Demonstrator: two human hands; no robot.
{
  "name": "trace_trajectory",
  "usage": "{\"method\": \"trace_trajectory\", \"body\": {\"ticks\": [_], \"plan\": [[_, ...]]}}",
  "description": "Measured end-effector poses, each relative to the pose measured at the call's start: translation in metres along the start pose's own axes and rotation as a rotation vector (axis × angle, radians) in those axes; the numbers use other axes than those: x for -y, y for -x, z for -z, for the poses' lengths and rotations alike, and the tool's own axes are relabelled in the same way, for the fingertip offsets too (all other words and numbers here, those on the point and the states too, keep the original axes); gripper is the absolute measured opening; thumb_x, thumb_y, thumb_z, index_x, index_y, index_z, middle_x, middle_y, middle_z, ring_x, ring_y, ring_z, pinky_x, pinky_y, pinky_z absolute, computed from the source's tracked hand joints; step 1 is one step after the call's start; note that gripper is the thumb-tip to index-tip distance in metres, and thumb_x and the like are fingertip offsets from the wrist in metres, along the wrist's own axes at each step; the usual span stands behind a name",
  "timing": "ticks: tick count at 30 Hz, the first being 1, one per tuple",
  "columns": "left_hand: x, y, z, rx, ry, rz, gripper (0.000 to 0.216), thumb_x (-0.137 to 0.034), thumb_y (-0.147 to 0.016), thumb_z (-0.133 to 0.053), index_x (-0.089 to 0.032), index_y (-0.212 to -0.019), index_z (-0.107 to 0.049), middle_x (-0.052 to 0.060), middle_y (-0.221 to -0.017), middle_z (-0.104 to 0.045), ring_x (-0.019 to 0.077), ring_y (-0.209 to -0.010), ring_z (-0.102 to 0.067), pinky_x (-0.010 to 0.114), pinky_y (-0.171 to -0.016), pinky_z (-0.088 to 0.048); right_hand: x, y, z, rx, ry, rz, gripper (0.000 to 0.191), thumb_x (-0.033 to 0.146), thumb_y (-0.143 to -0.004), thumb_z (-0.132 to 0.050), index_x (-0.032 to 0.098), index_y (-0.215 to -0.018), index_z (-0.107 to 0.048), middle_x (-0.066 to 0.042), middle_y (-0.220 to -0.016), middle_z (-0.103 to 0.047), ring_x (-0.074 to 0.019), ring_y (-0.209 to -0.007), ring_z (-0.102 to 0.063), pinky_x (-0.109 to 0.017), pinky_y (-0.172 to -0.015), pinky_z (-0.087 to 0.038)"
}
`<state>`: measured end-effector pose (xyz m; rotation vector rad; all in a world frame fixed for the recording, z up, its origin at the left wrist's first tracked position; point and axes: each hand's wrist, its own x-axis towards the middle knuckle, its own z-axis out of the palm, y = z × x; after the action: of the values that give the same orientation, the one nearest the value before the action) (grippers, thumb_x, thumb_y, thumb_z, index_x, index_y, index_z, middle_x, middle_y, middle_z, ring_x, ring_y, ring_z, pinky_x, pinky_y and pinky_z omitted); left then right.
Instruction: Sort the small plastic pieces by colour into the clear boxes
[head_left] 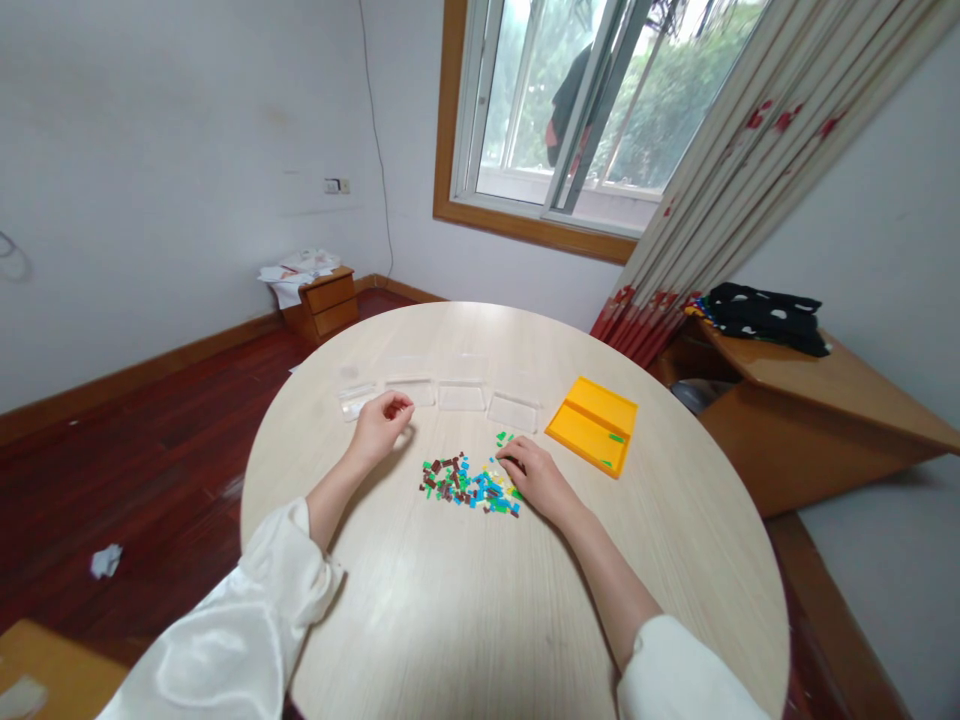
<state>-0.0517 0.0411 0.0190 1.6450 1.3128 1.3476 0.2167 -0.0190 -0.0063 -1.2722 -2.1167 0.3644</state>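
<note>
A heap of small coloured pieces [465,482], green, blue, brown and yellow, lies in the middle of the round wooden table [480,610]. My right hand [536,477] rests palm down at the heap's right edge, its fingers curled onto the pieces. My left hand [381,420] hovers left of the heap with fingers curled in a loose pinch; whether anything is in it stays hidden. Several clear plastic trays [461,397] stand in a row just beyond both hands. An open yellow box [592,425] holding a few green pieces sits to the right.
A wooden desk [817,410] with dark folded cloth stands right of the table, below a curtain [750,170] and window. A small wooden cabinet [322,303] topped with papers sits by the far wall. Crumpled paper [106,560] lies on the red floor.
</note>
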Motion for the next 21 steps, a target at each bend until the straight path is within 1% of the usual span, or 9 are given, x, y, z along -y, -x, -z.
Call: {"method": "trace_trajectory", "body": {"ticks": [4,7,9,11,15,18,21], "plan": [[0.008,-0.007,0.011,-0.132,-0.1,-0.002,0.014,-0.028,-0.069,-0.053,-0.016,-0.07,-0.058,0.0,-0.064,-0.059,0.0128,-0.059,-0.052,0.023,-0.057,-0.039,0.002,0.001,0.003,0.013,0.001,0.014,0.015,0.012,-0.086,-0.047,0.018,-0.084,-0.061,-0.006,-0.085,-0.059,-0.0168,-0.082,-0.057,-0.031,-0.075,-0.047],[0.014,-0.012,0.025,-0.249,-0.278,0.014,0.013,-0.026,-0.071,-0.051,-0.016,-0.072,-0.059,0.001,-0.065,-0.061,0.0135,-0.059,-0.052,0.024,-0.059,-0.039,0.003,0.001,0.004,0.017,0.007,0.022,0.015,0.013,-0.086,-0.046,0.019,-0.082,-0.059,-0.006,-0.084,-0.058,-0.017,-0.081,-0.055,-0.031,-0.074,-0.046],[0.017,-0.013,0.033,-0.286,-0.404,0.025,0.013,-0.024,-0.073,-0.049,-0.017,-0.073,-0.06,0.002,-0.068,-0.063,0.0146,-0.06,-0.053,0.025,-0.06,-0.039,0.003,0.001,0.003,0.016,0.008,0.022,0.014,0.013,-0.087,-0.045,0.019,-0.082,-0.057,-0.006,-0.083,-0.057,-0.0171,-0.08,-0.055,-0.031,-0.074,-0.046],[0.019,-0.013,0.038,-0.285,-0.515,0.027,0.014,-0.023,-0.074,-0.048,-0.017,-0.074,-0.06,0.003,-0.073,-0.065,0.0164,-0.064,-0.055,0.027,-0.062,-0.039,0.003,0.001,0.003,0.01,0.003,0.016,0.014,0.013,-0.087,-0.045,0.019,-0.082,-0.057,-0.006,-0.083,-0.057,-0.0171,-0.08,-0.055,-0.031,-0.074,-0.045],[0.02,-0.012,0.04,-0.237,-0.687,0.037,0.016,-0.022,-0.077,-0.047,-0.018,-0.078,-0.062,0.006,-0.081,-0.067,0.0204,-0.074,-0.058,0.029,-0.067,-0.039,0.004,0.002,0.004,-0.011,-0.008,0.007,0.014,0.013,-0.087,-0.045,0.02,-0.08,-0.055,-0.005,-0.082,-0.056,-0.0166,-0.079,-0.054,-0.03,-0.073,-0.044],[0.02,-0.012,0.041,-0.217,-0.76,0.075,0.016,-0.022,-0.078,-0.047,-0.018,-0.08,-0.062,0.006,-0.085,-0.068,0.0217,-0.078,-0.06,0.03,-0.068,-0.038,0.005,0.003,0.007,-0.019,-0.01,-0.004,0.014,0.013,-0.087,-0.045,0.019,-0.078,-0.055,-0.004,-0.081,-0.056,-0.0165,-0.078,-0.054,-0.029,-0.072,-0.044],[0.022,-0.013,0.043,-0.224,-0.786,0.091,0.016,-0.022,-0.078,-0.047,-0.019,-0.081,-0.063,0.006,-0.085,-0.068,0.022,-0.079,-0.06,0.03,-0.068,-0.038,0.008,0.003,0.01,-0.043,-0.018,-0.019,0.013,0.014,-0.086,-0.046,0.019,-0.079,-0.056,-0.005,-0.082,-0.057,-0.017,-0.079,-0.055,-0.03,-0.073,-0.044]]}}
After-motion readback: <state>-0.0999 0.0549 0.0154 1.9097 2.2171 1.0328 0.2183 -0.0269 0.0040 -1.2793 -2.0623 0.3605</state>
